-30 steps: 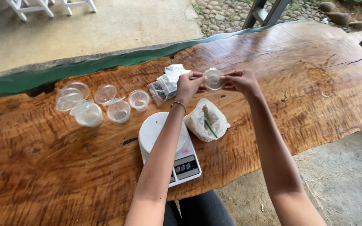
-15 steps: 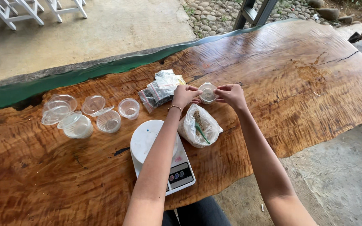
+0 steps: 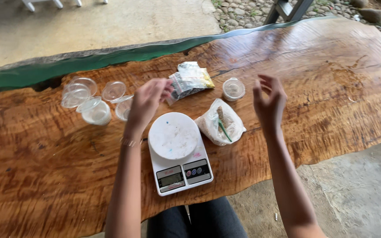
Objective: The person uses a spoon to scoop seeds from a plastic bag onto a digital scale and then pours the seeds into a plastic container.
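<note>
My left hand (image 3: pixel 147 102) hovers, blurred, above the table between a cluster of small clear plastic cups (image 3: pixel 94 98) and a pile of small packets (image 3: pixel 189 79); its fingers are loose and hold nothing. My right hand (image 3: pixel 268 99) is raised with its fingers spread, empty, just right of a small lidded clear cup (image 3: pixel 233 88) standing on the wood. A white digital kitchen scale (image 3: pixel 178 154) with a round platform sits in front of me. Beside it lies an open plastic bag (image 3: pixel 220 124) of pale powder with a green-handled scoop inside.
The wooden slab table (image 3: pixel 336 83) has a green resin strip (image 3: pixel 45 72) along its far edge. Beyond it lie a concrete floor, white chair legs and a pebble patch. My dark-clothed knees show under the near edge.
Both hands held the small lidded cup in the air; it now stands on the table behind the bag. My left hand swung left, and my right hand drew back and opened.
</note>
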